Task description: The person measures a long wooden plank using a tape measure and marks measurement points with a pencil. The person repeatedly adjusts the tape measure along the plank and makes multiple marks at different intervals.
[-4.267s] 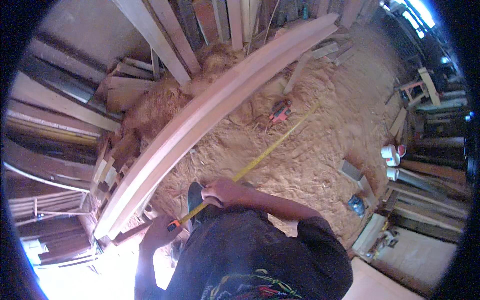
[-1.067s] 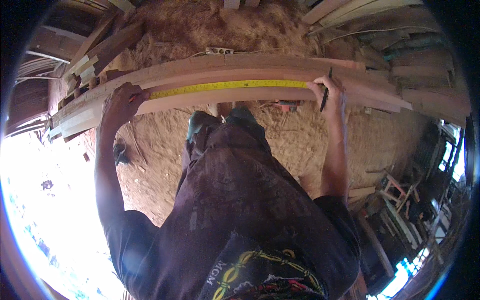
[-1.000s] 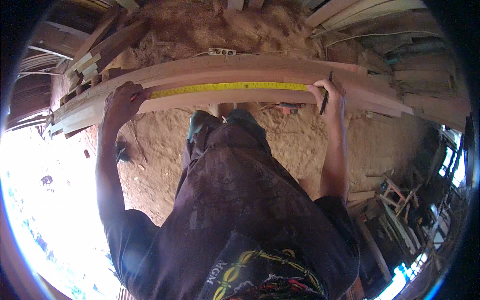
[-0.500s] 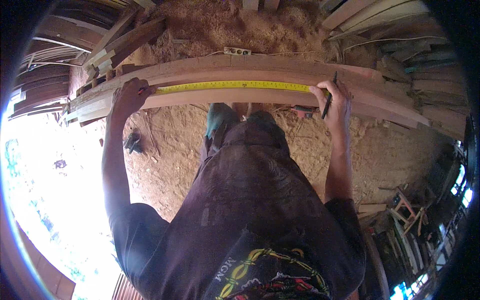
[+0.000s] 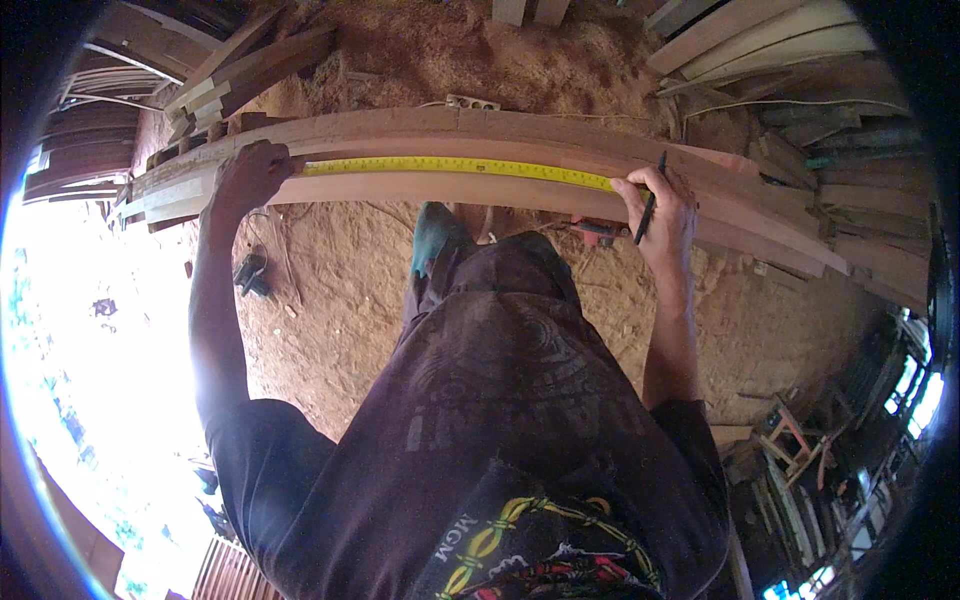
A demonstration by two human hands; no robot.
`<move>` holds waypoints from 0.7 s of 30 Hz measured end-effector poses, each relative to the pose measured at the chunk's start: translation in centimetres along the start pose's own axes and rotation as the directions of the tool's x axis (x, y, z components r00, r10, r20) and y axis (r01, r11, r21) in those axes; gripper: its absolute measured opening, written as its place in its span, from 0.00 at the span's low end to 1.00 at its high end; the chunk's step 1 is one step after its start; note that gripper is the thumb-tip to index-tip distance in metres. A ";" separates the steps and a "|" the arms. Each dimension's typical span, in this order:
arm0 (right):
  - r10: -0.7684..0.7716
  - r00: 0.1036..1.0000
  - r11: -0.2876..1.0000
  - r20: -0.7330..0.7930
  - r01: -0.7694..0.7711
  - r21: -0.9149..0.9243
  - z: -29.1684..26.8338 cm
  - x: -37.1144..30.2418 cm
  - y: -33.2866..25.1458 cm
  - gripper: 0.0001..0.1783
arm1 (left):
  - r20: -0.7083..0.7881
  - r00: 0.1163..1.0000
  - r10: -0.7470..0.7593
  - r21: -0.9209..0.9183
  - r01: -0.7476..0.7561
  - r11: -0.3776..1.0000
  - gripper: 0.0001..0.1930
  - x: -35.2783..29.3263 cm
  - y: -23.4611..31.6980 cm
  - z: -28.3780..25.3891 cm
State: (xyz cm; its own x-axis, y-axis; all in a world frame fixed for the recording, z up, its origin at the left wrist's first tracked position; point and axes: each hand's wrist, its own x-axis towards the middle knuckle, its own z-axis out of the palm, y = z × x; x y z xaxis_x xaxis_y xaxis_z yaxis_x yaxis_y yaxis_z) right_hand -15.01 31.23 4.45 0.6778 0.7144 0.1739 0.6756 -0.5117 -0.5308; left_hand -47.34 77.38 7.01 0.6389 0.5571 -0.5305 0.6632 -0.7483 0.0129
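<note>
A yellow tape measure blade [image 5: 450, 165] is stretched between my two hands along a long reddish-brown wooden beam [image 5: 400, 188]. My left hand [image 5: 252, 175] is closed round the tape's left end; whatever lies inside the fist is hidden. At the other end, my right hand [image 5: 665, 212] pinches the blade near its thumb. A slim black pen [image 5: 649, 205] sticks up between the fingers of that same hand, tilted. The blade runs nearly straight over the beam's face, bowed by the lens.
Behind the beam a power strip [image 5: 472, 102] with a cord lies on sawdust. A red power tool [image 5: 597, 232] sits under the beam's near edge, and a dark tool [image 5: 252, 273] on the ground at left. Stacked boards [image 5: 770, 45] fill both far corners.
The view has shifted slightly. My left hand is a little farther left, and the orange bit seen at its fingers is now hidden. My right hand keeps its hold on the tape and pen.
</note>
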 end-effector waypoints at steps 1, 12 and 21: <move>-0.011 1.000 1.000 -0.009 0.011 -0.004 0.0 0.0 0.1 0.15 | -0.007 1.000 -0.001 -0.011 0.001 1.000 0.22 -0.1 0.1 0.0; -0.017 1.000 1.000 -0.008 0.017 0.020 -0.2 0.0 -0.4 0.13 | 0.034 0.999 -0.008 0.014 0.007 1.000 0.22 0.4 -0.7 -0.1; -0.074 0.997 0.997 -0.030 0.074 0.009 -0.2 0.2 -0.8 0.12 | 0.037 0.999 0.020 -0.069 -0.018 0.997 0.22 -0.4 -1.3 -1.0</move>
State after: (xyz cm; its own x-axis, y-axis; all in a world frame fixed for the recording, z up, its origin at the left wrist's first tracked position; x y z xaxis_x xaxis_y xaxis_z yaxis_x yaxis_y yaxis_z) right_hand -15.40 31.72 5.08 0.6342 0.7358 0.2372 0.7214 -0.4529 -0.5239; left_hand -48.07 78.51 8.02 0.6375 0.5282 -0.5609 0.6772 -0.7314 0.0809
